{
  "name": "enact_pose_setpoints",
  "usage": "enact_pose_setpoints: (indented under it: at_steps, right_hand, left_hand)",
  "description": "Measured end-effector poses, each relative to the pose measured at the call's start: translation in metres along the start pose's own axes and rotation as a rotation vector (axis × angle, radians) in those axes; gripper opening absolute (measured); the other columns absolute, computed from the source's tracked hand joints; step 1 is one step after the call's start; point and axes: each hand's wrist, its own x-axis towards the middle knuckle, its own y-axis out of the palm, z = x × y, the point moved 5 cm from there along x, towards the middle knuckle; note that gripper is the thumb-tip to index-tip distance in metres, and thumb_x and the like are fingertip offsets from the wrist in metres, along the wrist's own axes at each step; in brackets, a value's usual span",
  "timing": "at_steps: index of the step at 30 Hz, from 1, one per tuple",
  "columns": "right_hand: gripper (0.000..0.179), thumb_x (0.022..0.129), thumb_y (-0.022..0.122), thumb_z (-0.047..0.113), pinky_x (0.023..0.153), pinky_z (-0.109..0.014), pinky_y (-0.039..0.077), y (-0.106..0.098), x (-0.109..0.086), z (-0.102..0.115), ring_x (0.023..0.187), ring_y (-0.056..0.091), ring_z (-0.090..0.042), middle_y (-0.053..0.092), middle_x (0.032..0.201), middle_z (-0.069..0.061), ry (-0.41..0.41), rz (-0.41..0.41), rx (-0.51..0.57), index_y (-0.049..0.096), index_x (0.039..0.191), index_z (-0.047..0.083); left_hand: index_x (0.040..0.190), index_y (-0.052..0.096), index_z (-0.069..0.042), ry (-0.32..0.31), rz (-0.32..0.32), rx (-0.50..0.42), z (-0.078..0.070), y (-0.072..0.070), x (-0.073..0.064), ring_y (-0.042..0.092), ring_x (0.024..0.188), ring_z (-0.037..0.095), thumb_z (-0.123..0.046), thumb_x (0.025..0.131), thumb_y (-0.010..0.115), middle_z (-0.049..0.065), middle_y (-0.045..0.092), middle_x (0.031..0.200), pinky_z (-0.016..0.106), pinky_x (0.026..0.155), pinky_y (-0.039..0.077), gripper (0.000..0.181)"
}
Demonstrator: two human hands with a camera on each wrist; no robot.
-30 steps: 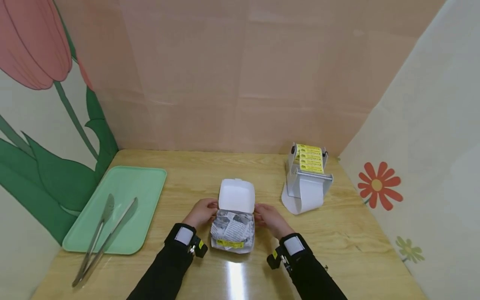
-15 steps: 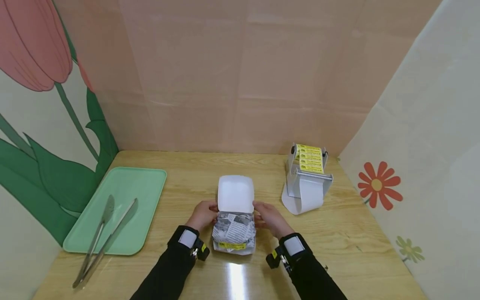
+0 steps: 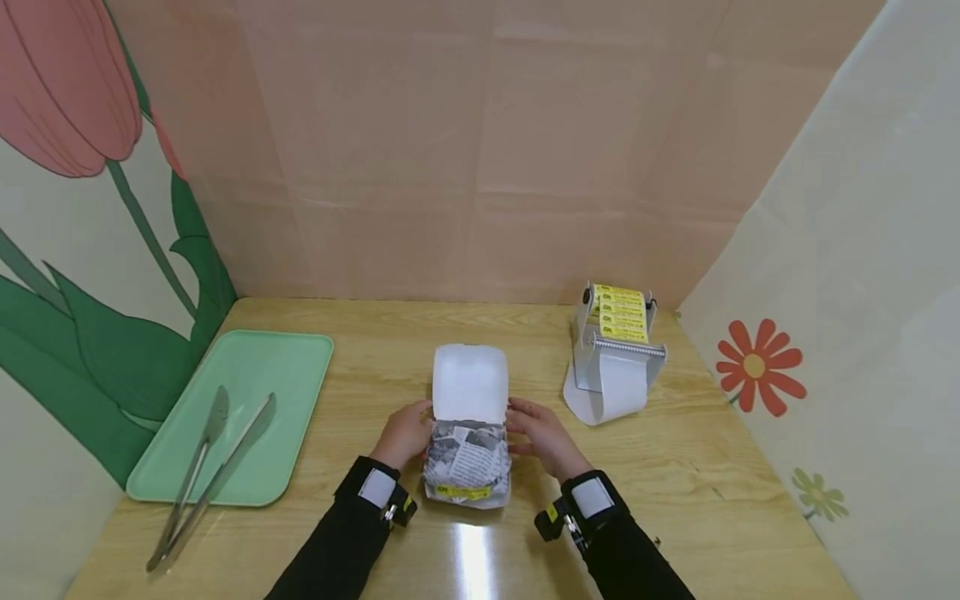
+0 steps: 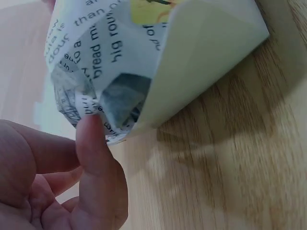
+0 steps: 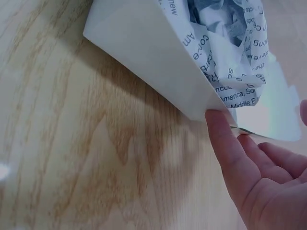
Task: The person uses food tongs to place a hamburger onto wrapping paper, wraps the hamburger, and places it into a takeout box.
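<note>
A white clamshell food box [image 3: 471, 492] sits on the table with its lid [image 3: 470, 383] raised at the back. It holds a bundle wrapped in newsprint paper [image 3: 467, 454], with a yellow sticker [image 3: 463, 492] at the front. At the left rear corner is my left hand [image 3: 403, 435], its thumb [image 4: 93, 143] in front of the wrapped bundle and the index finger partly behind the thumb. My right hand [image 3: 546, 435] touches the right rear corner. Its thumb [image 5: 223, 132] lies against the box wall, and other fingers reach behind the hinge edge, partly hidden.
On the left, metal tongs [image 3: 198, 471] lie partly over a green tray [image 3: 300, 400] and stick out past its near edge. A label dispenser [image 3: 618, 354] with yellow stickers and a hanging white backing strip stands at the back right. Papered walls border the wooden table [image 3: 375, 342].
The lid's upper edge has moved farther back, and more of its inner face shows. The box has shifted very slightly to the right. Both hands stay at its rear corners.
</note>
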Motion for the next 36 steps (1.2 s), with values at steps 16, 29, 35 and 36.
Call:
enact_pose_setpoints:
  at_steps: [16, 29, 35, 36]
  right_hand:
    - [0.043, 0.096, 0.053, 0.009, 0.091, -0.047, 0.048, 0.007, -0.006, 0.010, 0.113, 0.052, -0.031, 0.052, 0.135, -0.023, -0.135, -0.053, -0.112, 0.051, 0.136, -0.007]
    - [0.054, 0.094, 0.053, -0.001, 0.102, -0.049, 0.038, 0.010, -0.004, 0.001, 0.127, 0.045, -0.033, 0.045, 0.143, -0.024, -0.148, -0.025, -0.019, 0.039, 0.146, -0.003]
    - [0.059, 0.090, 0.048, -0.006, 0.077, -0.032, 0.048, 0.006, -0.005, -0.003, 0.100, 0.057, -0.022, 0.049, 0.139, -0.026, -0.126, -0.015, 0.022, 0.039, 0.148, 0.003]
    - [0.059, 0.090, 0.047, -0.006, 0.074, -0.030, 0.048, 0.006, -0.005, -0.003, 0.096, 0.058, -0.021, 0.049, 0.137, -0.027, -0.125, -0.014, 0.038, 0.039, 0.148, 0.002]
  left_hand:
    - [0.104, 0.067, 0.010, 0.086, 0.007, -0.327, 0.007, -0.003, -0.016, 0.066, 0.094, 0.032, 0.012, 0.075, 0.073, 0.020, 0.068, 0.102, 0.036, 0.079, 0.054, 0.030]
    - [0.092, 0.073, 0.003, 0.086, -0.167, -0.130, 0.020, 0.003, -0.017, 0.067, 0.074, 0.019, -0.011, 0.081, 0.078, 0.009, 0.072, 0.081, 0.032, 0.065, 0.052, 0.019]
    - [0.089, 0.075, 0.000, 0.067, -0.187, -0.180, 0.022, 0.006, -0.012, 0.062, 0.066, 0.011, -0.011, 0.082, 0.078, 0.006, 0.071, 0.077, 0.027, 0.058, 0.050, 0.014]
    - [0.089, 0.075, 0.000, 0.064, -0.192, -0.186, 0.022, 0.006, -0.012, 0.062, 0.065, 0.010, -0.010, 0.082, 0.077, 0.005, 0.071, 0.077, 0.026, 0.057, 0.050, 0.013]
